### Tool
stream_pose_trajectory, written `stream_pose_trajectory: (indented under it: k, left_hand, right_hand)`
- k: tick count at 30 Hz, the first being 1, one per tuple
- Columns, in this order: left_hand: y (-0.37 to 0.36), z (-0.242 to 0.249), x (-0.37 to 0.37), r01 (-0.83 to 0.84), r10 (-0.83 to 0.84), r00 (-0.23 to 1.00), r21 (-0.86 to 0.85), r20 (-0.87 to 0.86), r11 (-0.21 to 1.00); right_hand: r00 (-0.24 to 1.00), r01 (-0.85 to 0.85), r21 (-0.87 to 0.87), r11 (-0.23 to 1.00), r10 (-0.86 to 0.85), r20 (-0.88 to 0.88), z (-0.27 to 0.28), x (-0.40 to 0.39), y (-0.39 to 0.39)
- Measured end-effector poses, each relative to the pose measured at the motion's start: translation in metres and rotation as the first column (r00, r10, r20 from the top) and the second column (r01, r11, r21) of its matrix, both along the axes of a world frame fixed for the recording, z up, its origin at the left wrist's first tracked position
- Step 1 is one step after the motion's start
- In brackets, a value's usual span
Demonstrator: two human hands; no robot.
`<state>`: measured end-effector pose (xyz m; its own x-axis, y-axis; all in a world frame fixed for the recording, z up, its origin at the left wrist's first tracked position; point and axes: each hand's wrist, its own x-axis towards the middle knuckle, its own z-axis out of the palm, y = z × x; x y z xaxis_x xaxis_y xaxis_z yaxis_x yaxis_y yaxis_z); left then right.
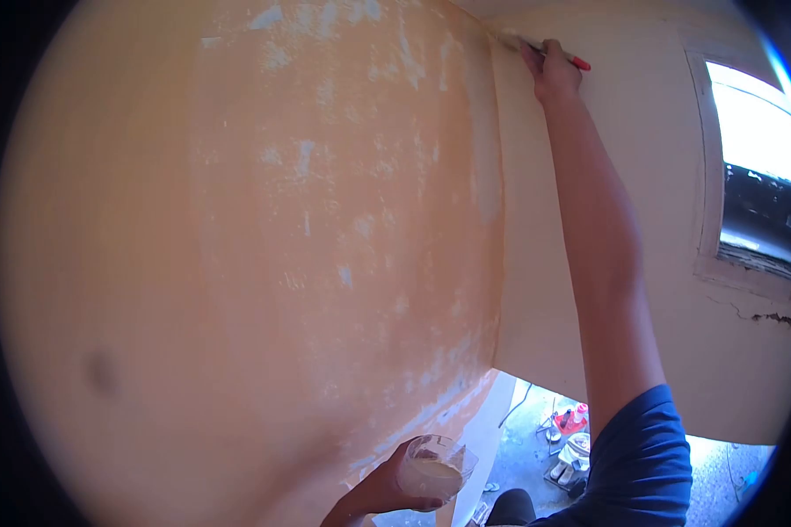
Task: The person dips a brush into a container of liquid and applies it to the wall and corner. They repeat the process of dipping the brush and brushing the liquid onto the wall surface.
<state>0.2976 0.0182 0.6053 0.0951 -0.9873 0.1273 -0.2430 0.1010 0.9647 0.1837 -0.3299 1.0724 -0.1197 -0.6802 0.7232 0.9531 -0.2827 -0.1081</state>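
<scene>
Red-ended brush (582, 63) is way up in the corner where the patchy orange wall (369, 220) meets the pale wall (536, 220), slim handle pinched in the right hand (555, 72), bristles kinda blurry. Left hand (387, 490) is wrapped round a see-through cup (435, 477) of creamy stuff down low. Ceiling (536, 7) crowds the brush, but there's bare pale wall across to the window (760, 167).
</scene>
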Motion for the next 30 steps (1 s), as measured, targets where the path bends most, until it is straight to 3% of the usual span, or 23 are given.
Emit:
stream_pose_trajectory:
  k: [3,8,12,15,18,20,21,23,26,29,30]
  left_hand:
    - [-0.002,0.000,0.008,-0.045,0.046,0.999,0.015,-0.013,0.999]
    - [0.001,0.000,0.015,-0.062,0.068,0.997,0.107,-0.049,0.992]
    - [0.000,0.002,0.016,-0.072,0.076,0.997,0.155,-0.023,0.985]
    - [0.000,0.003,0.016,-0.051,0.055,0.998,0.149,-0.020,0.987]
    - [-0.004,0.001,0.018,-0.054,0.053,0.999,0.153,0.006,0.987]
    - [-0.003,-0.001,0.017,-0.064,0.060,0.998,0.161,0.031,0.985]
    - [-0.003,-0.001,0.015,-0.066,0.064,0.998,0.143,0.018,0.988]
    - [-0.004,-0.001,0.015,-0.067,0.067,0.998,0.127,0.005,0.990]
    - [-0.005,-0.010,0.014,-0.064,0.065,0.998,0.066,-0.021,0.996]
    - [-0.004,-0.015,0.012,-0.037,0.041,0.994,0.046,-0.097,0.998]
    - [-0.004,-0.012,0.010,-0.047,0.048,0.998,0.031,-0.042,0.998]
  right_hand:
    - [0.999,-0.032,-0.010,0.999,0.032,0.005,0.027,0.011,0.003]
    - [0.998,0.046,-0.011,0.999,-0.046,-0.046,0.025,0.028,-0.006]
    - [0.992,0.107,-0.010,0.994,-0.108,-0.065,-0.021,0.031,-0.011]
    - [0.983,0.044,-0.020,0.999,-0.047,-0.178,-0.047,0.015,-0.008]
    - [0.996,0.004,-0.077,0.997,-0.011,-0.086,-0.023,0.007,-0.012]
    - [0.990,-0.124,-0.217,0.968,0.134,0.032,0.012,0.012,-0.013]
    - [0.990,-0.127,-0.209,0.970,0.137,0.034,0.019,0.015,-0.012]
    - [0.999,-0.037,0.012,0.999,0.037,-0.009,0.028,0.027,-0.007]
    - [0.996,0.040,0.000,0.999,-0.040,-0.085,-0.020,0.033,0.000]
    - [0.976,0.109,0.017,0.994,-0.104,-0.194,-0.104,0.033,-0.002]
    - [0.967,0.127,0.045,0.991,-0.113,-0.229,-0.137,0.031,-0.005]
